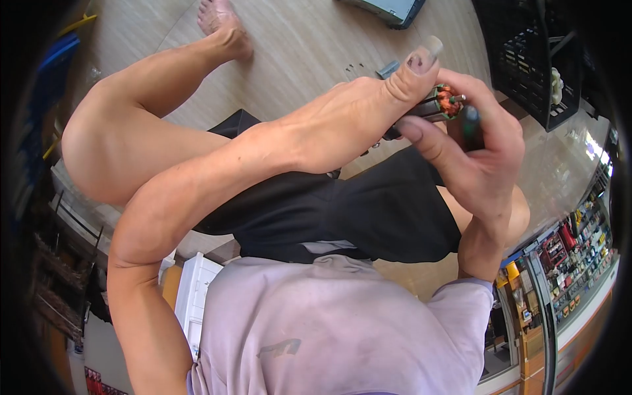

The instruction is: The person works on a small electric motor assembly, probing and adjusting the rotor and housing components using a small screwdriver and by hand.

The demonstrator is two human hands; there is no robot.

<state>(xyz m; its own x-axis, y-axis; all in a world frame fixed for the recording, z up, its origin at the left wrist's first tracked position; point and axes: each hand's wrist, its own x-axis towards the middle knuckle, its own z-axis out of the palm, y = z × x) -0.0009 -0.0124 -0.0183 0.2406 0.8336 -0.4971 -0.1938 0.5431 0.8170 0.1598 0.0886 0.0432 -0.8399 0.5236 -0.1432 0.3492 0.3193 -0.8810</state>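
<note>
Well, at the upper left of the frame we find blue and yellow things (59,49), blurred near the dark edge, then a bent bare leg (125,125), its foot at top left. A white box (197,289) shows at lower left, partly hidden by the arm. Black shorts (342,204) fill the centre; above them small dark bits (355,68) lie on the floor near a blue-grey piece (388,70), and a grey case (388,10) is cut by the top edge. Right of centre, the left hand (362,112) meets the copper-wound rotor (449,102), covering part of it; its fingers are hidden, so we cannot tell its grip. The right hand (490,164) pinches the rotor, with a blurred dark-green object (471,125) against its palm. Beyond, a black crate (526,59) stands at upper right, and crowded shelves (573,243) at lower right.
</note>
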